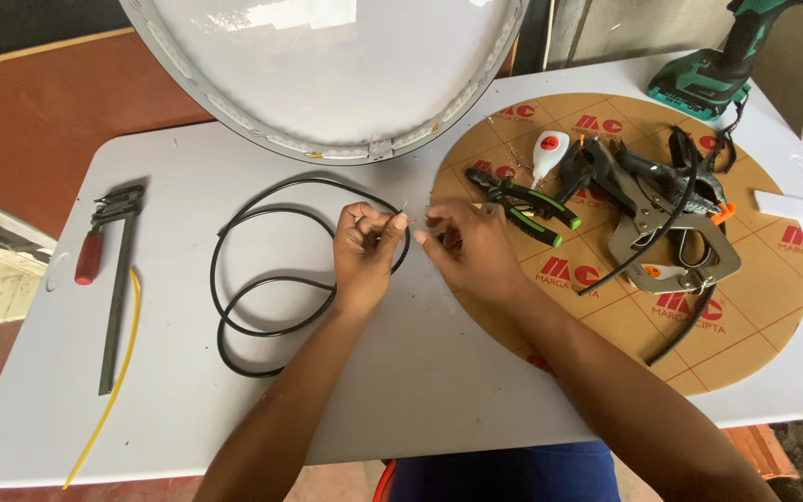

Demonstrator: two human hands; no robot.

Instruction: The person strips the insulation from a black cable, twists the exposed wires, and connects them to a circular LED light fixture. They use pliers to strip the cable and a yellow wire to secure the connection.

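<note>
My left hand (pixel 369 249) pinches the end of a black cable (pixel 257 288) that lies in loops on the white table (pixel 169 409). A thin bare wire end sticks up from the fingertips. My right hand (pixel 467 244) is closed just to the right of it, fingertips nearly touching the left hand's; what it holds is too small to tell. The right hand rests over the left edge of a round brown paper-covered disc (pixel 755 297).
On the disc lie green-handled pliers (pixel 524 203), a small white glue bottle (pixel 548 153), black spring clamps (pixel 648 172) and a metal locking clamp (pixel 676 256). A green cordless drill (pixel 713 70) stands at the back right. A bar clamp (pixel 113 279) and yellow strip (pixel 109 400) lie left. A white dome (pixel 327 65) is behind.
</note>
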